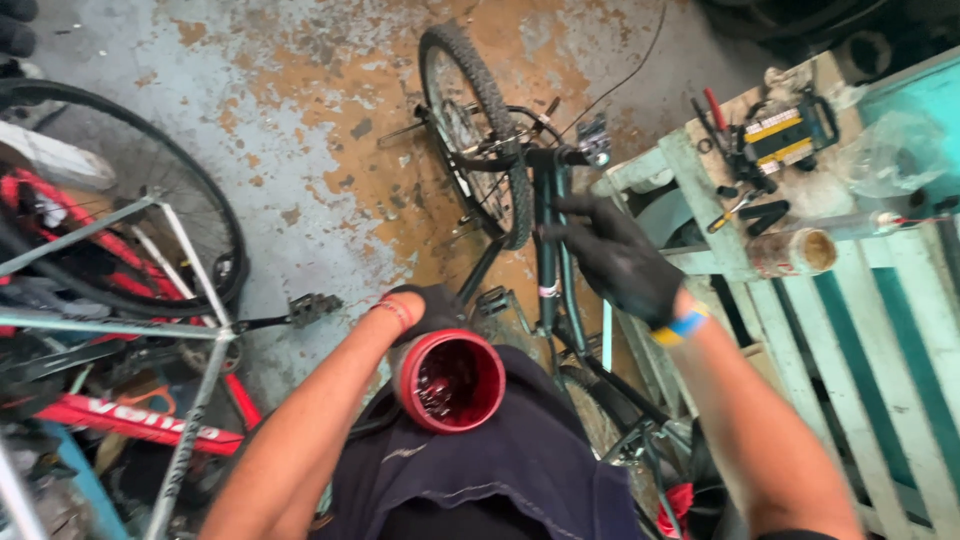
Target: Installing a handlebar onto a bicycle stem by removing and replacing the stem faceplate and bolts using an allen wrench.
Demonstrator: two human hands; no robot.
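My left hand (425,305), in a black glove, grips a round red tub (448,380) of dark red grease, held open-side up against my dark clothing. My right hand (615,255), also in a black glove, hovers with fingers spread over the dark green frame tube (548,255) of an upside-down bicycle, its fingertips near or touching the tube. The bicycle's knobby wheel (478,130) stands upright beyond the hand. A black pedal (493,300) juts out just right of the tub.
A pale green slatted wooden bench (850,330) stands at right, carrying a yellow-and-black tool (785,135), pliers, and a cardboard tube (795,252). At left lie a silver bike frame (190,250), a red frame (130,420) and a wheel (150,170) on the stained concrete floor.
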